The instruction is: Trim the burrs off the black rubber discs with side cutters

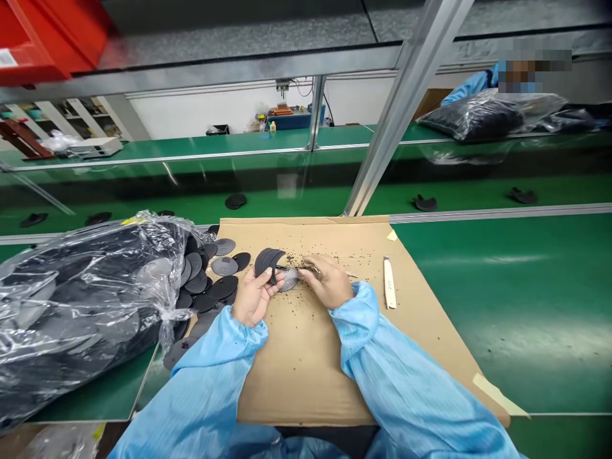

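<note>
My left hand (255, 294) is closed on a small fan of thin black discs (269, 260), with notched or crescent-shaped edges showing. Just right of its fingers lies a grey disc (289, 280) on the cardboard sheet (296, 370). My right hand (331, 280) is curled beside that disc, thumb and fingers bent toward each other. A thin pale tip (352, 275) shows behind the right hand; whether it belongs to something in the grip is hidden. Black crumbs (302, 299) are scattered around both hands. Loose black and grey discs (224, 266) lie left of my left hand.
A clear plastic bag (95, 287) full of discs bulges at the left. A white-handled, knife-like tool (389, 284) lies on the cardboard's right side. Behind, a green conveyor (287, 197) carries several black pieces. A metal post (406, 108) slants upward. Another person's sleeve (471, 86) shows far right.
</note>
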Motion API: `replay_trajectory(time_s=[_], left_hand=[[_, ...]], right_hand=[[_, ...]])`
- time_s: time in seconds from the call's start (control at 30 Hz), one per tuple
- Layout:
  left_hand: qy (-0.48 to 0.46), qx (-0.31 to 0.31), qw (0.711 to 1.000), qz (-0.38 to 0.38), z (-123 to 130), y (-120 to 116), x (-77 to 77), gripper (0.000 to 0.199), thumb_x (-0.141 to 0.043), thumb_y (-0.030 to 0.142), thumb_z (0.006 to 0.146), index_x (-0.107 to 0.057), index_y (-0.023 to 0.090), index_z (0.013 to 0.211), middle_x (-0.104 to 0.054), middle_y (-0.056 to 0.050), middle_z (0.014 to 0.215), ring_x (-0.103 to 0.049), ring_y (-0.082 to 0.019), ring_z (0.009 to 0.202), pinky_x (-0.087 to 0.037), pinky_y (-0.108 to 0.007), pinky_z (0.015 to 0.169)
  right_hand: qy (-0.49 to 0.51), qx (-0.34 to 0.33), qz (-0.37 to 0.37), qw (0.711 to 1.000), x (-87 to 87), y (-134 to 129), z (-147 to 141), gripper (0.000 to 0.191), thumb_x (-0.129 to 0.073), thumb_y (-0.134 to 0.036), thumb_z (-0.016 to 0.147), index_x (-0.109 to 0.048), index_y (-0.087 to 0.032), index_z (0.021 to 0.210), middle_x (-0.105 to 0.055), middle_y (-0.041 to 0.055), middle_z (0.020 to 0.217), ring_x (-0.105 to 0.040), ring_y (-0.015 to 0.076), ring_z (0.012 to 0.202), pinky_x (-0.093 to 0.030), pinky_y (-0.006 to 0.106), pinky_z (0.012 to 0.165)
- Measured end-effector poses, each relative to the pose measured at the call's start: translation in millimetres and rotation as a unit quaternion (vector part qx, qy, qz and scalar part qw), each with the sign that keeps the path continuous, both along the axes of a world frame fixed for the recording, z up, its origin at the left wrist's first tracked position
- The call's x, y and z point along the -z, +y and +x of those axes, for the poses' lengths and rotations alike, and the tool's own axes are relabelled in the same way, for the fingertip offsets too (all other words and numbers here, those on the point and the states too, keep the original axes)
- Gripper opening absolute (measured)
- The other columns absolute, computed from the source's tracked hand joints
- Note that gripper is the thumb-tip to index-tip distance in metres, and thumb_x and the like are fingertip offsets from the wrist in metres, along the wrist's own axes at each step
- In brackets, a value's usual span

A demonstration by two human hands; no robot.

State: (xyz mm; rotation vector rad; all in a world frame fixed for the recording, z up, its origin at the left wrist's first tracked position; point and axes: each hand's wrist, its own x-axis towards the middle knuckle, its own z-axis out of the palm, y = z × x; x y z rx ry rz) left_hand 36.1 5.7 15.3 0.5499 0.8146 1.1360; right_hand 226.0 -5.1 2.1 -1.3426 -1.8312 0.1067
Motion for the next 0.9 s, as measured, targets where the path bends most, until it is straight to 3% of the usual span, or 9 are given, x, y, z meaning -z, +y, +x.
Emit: replay_trajectory(time_s=[0.07, 0.17, 0.43, 0.6, 0.8, 0.9], left_hand=[[-0.005, 0.007, 1.0, -0.003, 2, -2, 0.7, 0.019, -0.069, 0.014, 0.075, -0.055, 0.013, 0.087, -0.065, -0.003, 0.081, -0.067, -0.016, 0.078, -0.057, -0.027, 0.071], [-0.009, 0.022, 1.0, -0.009, 3, -6, 1.6, 0.019, -0.069, 0.013, 0.075, -0.056, 0.013, 0.088, -0.066, -0.005, 0.082, -0.067, -0.016, 0.077, -0.058, -0.028, 0.071], [0.0, 0.069, 0.998, -0.003, 4, -13, 3.4, 0.028, -0.075, 0.017, 0.069, -0.059, 0.012, 0.092, -0.068, -0.006, 0.084, -0.067, -0.019, 0.077, -0.057, -0.03, 0.07], [0.029, 0.033, 0.999, 0.016, 5, -13, 4.0, 0.034, -0.075, 0.033, 0.071, -0.059, 0.015, 0.095, -0.066, -0.005, 0.083, -0.064, -0.015, 0.069, -0.056, -0.028, 0.058], [0.071, 0.048, 0.996, 0.032, 5, -12, 7.0, 0.041, -0.079, 0.038, 0.065, -0.06, 0.013, 0.09, -0.066, -0.004, 0.081, -0.062, -0.013, 0.064, -0.054, -0.024, 0.055], [0.103, 0.021, 0.993, 0.054, 6, -11, 10.0, 0.043, -0.078, 0.043, 0.065, -0.059, 0.013, 0.089, -0.065, -0.004, 0.078, -0.062, -0.013, 0.062, -0.054, -0.024, 0.054]], right_hand=[[0.04, -0.065, -0.024, 0.997, -2.7, -6, -8, 0.023, -0.056, -0.029, 0.088, -0.063, -0.02, 0.108, -0.068, 0.007, 0.1, -0.062, 0.0193, 0.09, -0.05, 0.034, 0.083], [0.066, -0.095, -0.032, 0.993, -3.9, -11, -15, 0.022, -0.057, -0.027, 0.088, -0.065, -0.019, 0.107, -0.069, 0.0064, 0.098, -0.064, 0.0177, 0.087, -0.052, 0.031, 0.081], [0.086, -0.095, -0.02, 0.992, -2.7, -11, -13, 0.019, -0.054, -0.024, 0.09, -0.071, -0.023, 0.1, -0.072, 0.0037, 0.096, -0.067, 0.0156, 0.086, -0.053, 0.028, 0.082], [0.107, -0.1, -0.03, 0.989, 0.9, -9, -11, 0.021, -0.054, -0.022, 0.089, -0.072, -0.024, 0.1, -0.072, 0.002, 0.096, -0.067, 0.0157, 0.086, -0.053, 0.028, 0.082], [0.192, -0.098, -0.089, 0.972, 7.6, -6, -8, 0.019, -0.057, -0.027, 0.086, -0.072, -0.024, 0.097, -0.072, 0.0015, 0.091, -0.068, 0.0175, 0.082, -0.054, 0.03, 0.079], [0.208, -0.098, -0.114, 0.967, 9.6, -5, -8, 0.019, -0.057, -0.028, 0.085, -0.072, -0.023, 0.096, -0.072, 0.0019, 0.089, -0.068, 0.0179, 0.08, -0.054, 0.032, 0.08]])
